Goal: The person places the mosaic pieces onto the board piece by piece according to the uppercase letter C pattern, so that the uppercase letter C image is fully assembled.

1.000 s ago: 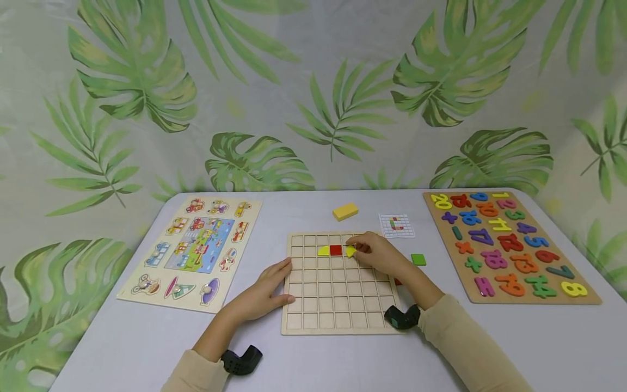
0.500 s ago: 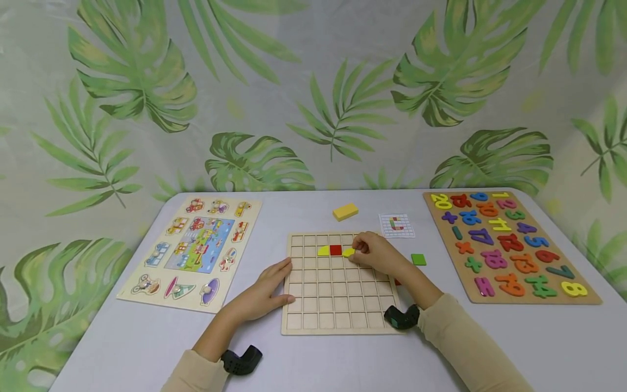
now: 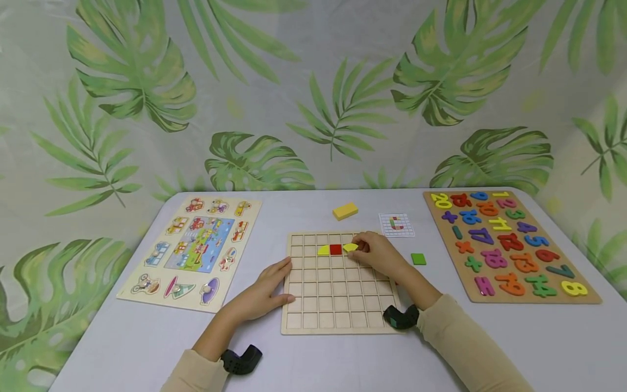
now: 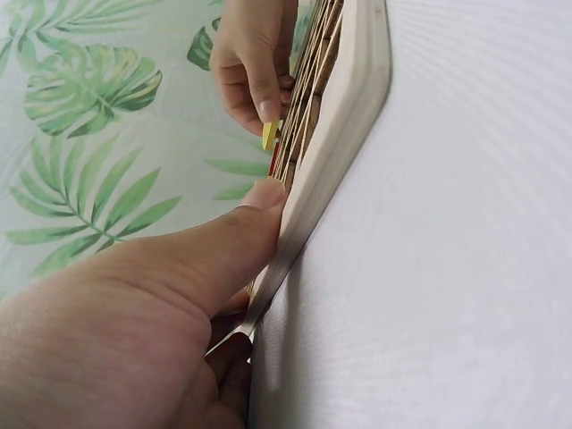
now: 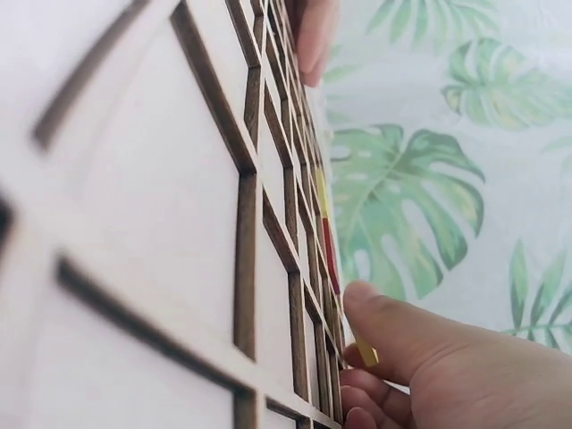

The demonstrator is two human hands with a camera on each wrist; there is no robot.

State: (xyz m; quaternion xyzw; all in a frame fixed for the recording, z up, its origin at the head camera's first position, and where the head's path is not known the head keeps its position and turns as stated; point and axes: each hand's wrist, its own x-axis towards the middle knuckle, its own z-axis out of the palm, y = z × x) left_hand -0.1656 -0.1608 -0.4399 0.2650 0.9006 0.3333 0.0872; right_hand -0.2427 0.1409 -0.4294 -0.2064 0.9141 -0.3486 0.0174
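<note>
A square wooden grid board [image 3: 326, 305] lies on the table. A yellow piece with one curved corner [image 3: 323, 250] sits in its upper rows, with a red square tile [image 3: 335, 249] right beside it. My right hand [image 3: 377, 253] pinches a yellow tile [image 3: 350, 247] between thumb and fingers just right of the red square; it looks tilted over the grid. The right wrist view shows the yellow tile [image 5: 365, 350] edge-on under the thumb. My left hand [image 3: 264, 294] rests along the board's left edge, fingers extended, its thumb [image 4: 264, 195] touching the rim.
Beyond the board are a yellow block [image 3: 345, 211] and a small pattern card [image 3: 397, 225]. A green square tile [image 3: 418, 258] lies to the right. A picture peg puzzle [image 3: 132, 290] stands at left, a number puzzle board [image 3: 465, 272] at right.
The yellow tile in my right hand has shifted slightly left and turned, coming closer to the red square. My left hand stays at the board's edge.
</note>
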